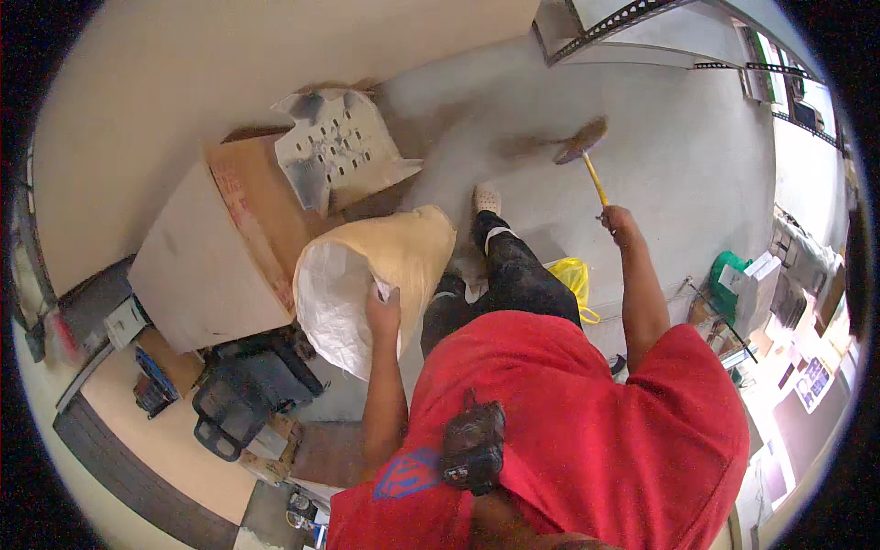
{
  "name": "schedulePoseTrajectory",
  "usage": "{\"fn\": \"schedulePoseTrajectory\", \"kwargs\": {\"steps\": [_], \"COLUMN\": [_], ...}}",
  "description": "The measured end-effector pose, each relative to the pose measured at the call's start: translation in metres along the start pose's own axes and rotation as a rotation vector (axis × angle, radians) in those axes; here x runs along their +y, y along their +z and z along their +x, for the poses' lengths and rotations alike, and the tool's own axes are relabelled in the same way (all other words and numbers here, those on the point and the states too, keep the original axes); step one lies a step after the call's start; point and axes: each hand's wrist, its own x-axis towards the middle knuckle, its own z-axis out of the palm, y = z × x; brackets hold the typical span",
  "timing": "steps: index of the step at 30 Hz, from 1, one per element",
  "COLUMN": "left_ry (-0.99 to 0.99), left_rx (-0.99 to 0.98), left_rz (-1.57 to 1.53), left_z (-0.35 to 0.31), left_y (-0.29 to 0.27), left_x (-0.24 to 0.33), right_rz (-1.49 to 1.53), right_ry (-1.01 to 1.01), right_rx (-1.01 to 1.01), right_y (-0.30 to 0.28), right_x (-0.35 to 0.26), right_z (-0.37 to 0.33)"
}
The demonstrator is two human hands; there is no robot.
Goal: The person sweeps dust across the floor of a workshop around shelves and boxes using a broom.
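Fingers of the right hand (pixel 621 225) are closed around the end of the yellow handle of a broom (pixel 596 180), while the left hand (pixel 383 316) is clamped on the rim of a large sack (pixel 417 243). The broom reaches away over the grey floor (pixel 683 160), ahead and to the right of the person's pale, perforated shoe (pixel 487 199). Its handle is slim and bright yellow; its brown head is short and spread wide, tilted, its outline somewhat blurred. Brownish dust (pixel 527 145) shows on the floor just left of the bristles.

The sack is in front of the person's left side, near the dark-trousered legs. It lies tipped over, its wide mouth turned back toward the body. Outside it is a dull yellow-tan, softly creased; inside it is white, slightly shiny and wrinkled, the open edge roughly round. How much it contains, I cannot tell.

Just beyond the sack stands a brown cardboard box (pixel 264 202), with a whitish slotted panel (pixel 339 151) leaning by it, smudged grey in places. A bright yellow plastic bag (pixel 572 280) lies to the right of the legs.
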Motion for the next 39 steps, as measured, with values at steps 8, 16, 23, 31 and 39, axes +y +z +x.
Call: {"fn": "schedulePoseTrajectory", "kwargs": {"steps": [8,16,23,31,39], "left_ry": [0.121,-0.008,0.08,0.255,0.31], "left_rx": [0.088,0.053,-0.02,0.091,0.147], "left_rz": [-0.125,-0.312,-0.168,0.142,-0.087], "left_z": [0.013,0.006,0.014,0.066,0.094], "left_y": [0.008,0.016,0.013,0.012,-0.037], "left_x": [-0.013,-0.054,-0.017,-0.02,-0.042], "right_rz": [-0.788,-0.018,0.259,0.083,-0.647], "right_ry": [-0.594,-0.136,-0.063,0.181,-0.068], "right_rx": [-0.121,-0.348,0.001,0.339,0.126], "right_y": [0.071,0.149,0.056,-0.047,-0.001], "right_x": [-0.055,-0.146,-0.034,0.034,0.124], "right_z": [0.012,0.089,0.049,0.021,-0.041]}}
